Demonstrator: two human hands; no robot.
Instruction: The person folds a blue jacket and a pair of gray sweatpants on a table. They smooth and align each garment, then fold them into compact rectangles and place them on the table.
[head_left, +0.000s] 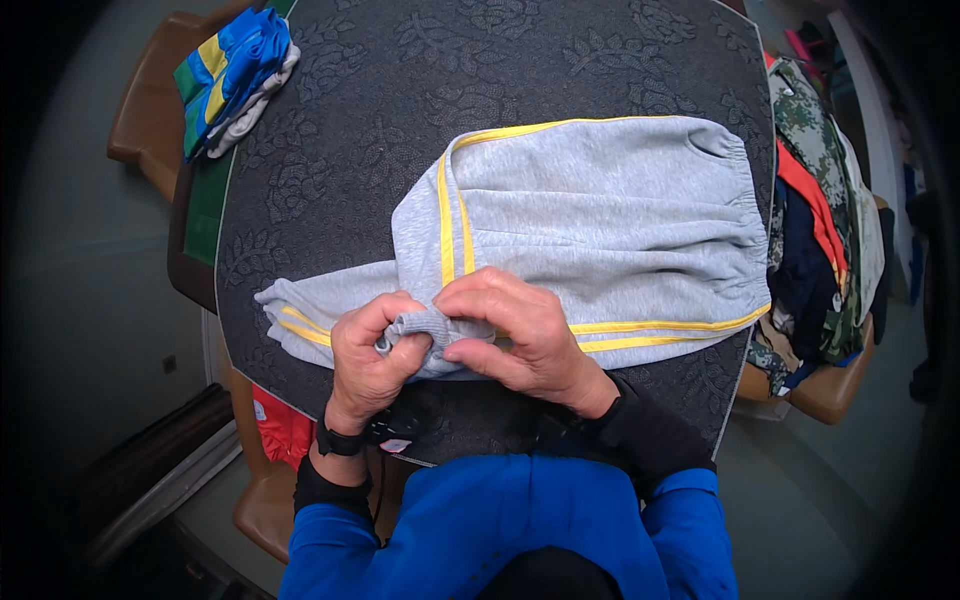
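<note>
Grey sweatpants (615, 217) with yellow side stripes lie on a dark patterned table cover, the elastic waistband (752, 225) towards the right. One leg is folded across, and its ribbed cuff (424, 324) is bunched near the front edge. My left hand (379, 352) grips that cuff between thumb and fingers. My right hand (510, 330) pinches the fabric just right of the cuff, fingertips and thumb curled around it. The other leg end (289, 304) stretches out to the left, beyond my left hand.
Folded blue, green and yellow clothing (232, 75) rests at the far left corner of the covered table (360, 97). A heap of clothes (817, 225), some camouflage, lies on a brown chair at the right. Red fabric (281, 427) hangs on a chair at the near left.
</note>
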